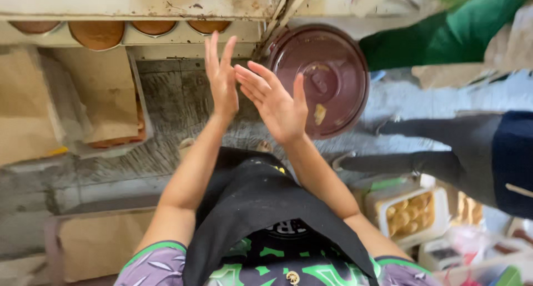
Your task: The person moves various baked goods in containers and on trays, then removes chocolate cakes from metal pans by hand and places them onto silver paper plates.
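Note:
My left hand (221, 78) is raised with its fingers pointing up and spread, holding nothing. My right hand (275, 103) is close beside it, palm turned toward the left hand, fingers apart and empty. The two hands nearly touch near the fingertips. Behind my right hand lies a round brown lid (327, 78) with a small yellowish scrap on it. Below the hands hangs my black apron (250, 203) over a patterned shirt.
A worn counter edge (133, 8) runs along the top with several round brown cakes (97, 33) in moulds. A cardboard-lined box (105, 97) sits at left. Another person's dark trouser legs (444, 153) stand at right, near a white tub of yellow pieces (411, 214).

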